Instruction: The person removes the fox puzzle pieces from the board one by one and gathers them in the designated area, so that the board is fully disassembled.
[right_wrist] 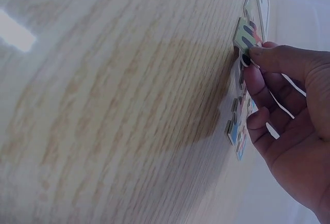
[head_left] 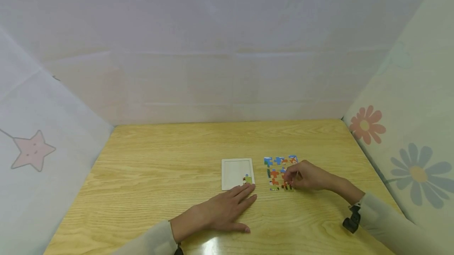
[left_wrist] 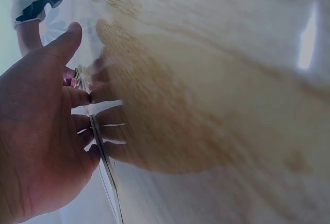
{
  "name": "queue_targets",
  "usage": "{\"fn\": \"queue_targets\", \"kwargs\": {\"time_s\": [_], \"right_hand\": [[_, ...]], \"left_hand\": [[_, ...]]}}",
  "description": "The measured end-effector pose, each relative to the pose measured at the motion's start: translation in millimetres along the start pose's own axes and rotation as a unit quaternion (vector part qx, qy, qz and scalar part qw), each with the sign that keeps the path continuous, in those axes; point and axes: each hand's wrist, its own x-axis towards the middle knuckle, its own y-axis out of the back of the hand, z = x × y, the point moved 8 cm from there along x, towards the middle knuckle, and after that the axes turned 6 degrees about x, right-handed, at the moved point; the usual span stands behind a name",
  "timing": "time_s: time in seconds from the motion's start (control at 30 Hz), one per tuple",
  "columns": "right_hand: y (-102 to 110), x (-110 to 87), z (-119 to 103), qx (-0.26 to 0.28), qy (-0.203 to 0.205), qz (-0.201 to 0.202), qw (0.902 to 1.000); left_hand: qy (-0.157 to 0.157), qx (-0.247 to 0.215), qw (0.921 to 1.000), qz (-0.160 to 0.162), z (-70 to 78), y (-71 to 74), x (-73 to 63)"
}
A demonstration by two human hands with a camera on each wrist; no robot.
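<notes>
A puzzle piece (right_wrist: 244,35) with green and dark markings is pinched between the thumb and forefinger of my right hand (head_left: 309,175), low over the table. Around those fingertips several loose jigsaw pieces (head_left: 273,173) lie in rough rows, blue at the top and orange and green lower down. My left hand (head_left: 227,211) is spread with straight fingers, the fingertips resting on the near edge of a white puzzle tray (head_left: 224,176). One green piece (head_left: 248,180) lies in the tray's lower right corner, partly covered by those fingers.
The wooden table (head_left: 159,160) carries the tray and the loose pieces to its right. Pale cloth walls (head_left: 230,81) enclose the back and both sides. Dark straps (head_left: 352,219) sit at the wrists, over light sleeves (head_left: 383,211).
</notes>
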Motion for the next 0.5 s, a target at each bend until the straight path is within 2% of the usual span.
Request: {"fn": "queue_targets", "kwargs": {"time_s": [0.2,0.5], "right_hand": [[-0.1,-0.4,-1.8,-0.011,-0.002,0.005,0.9999],[0.2,-2.0,-8.6,-0.017,0.027,0.009,0.9995]], "left_hand": [[-0.002,0.002,1.0000,0.002,0.5,-0.1,0.1],[-0.003,-0.015,0.9999,0.005,0.9,0.5,-1.1]]}}
